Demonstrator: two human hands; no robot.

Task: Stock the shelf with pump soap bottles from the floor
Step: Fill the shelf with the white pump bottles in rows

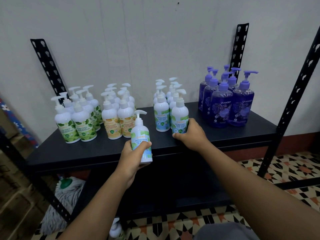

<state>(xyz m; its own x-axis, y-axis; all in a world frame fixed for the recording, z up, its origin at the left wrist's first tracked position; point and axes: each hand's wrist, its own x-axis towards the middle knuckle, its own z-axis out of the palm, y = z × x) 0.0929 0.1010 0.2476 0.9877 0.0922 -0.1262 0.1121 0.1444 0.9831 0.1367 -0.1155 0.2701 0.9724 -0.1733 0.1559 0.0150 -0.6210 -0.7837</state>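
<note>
The purple bottles (242, 108) at the shelf's (69, 153) right end read "guardian". The mint bottles (180, 116) read "guardian ANTIBACTERIAL HAND WASH COOL MINT"; the held bottle (140, 135) shows this partly. The yellow bottles (111, 123) read "ANTIBACTERIAL HAND WASH ULTRA MOISTURE". The green bottles (65, 125) at the left end read "ANTIBACTERIAL HAND WASH", then "PROTECTION".

shelf board (72, 153): showing matt black, smooth
uprights (292, 101): showing black painted metal
white bottles (110, 118): showing glossy plastic
purple bottles (242, 104): showing translucent glossy plastic
</note>
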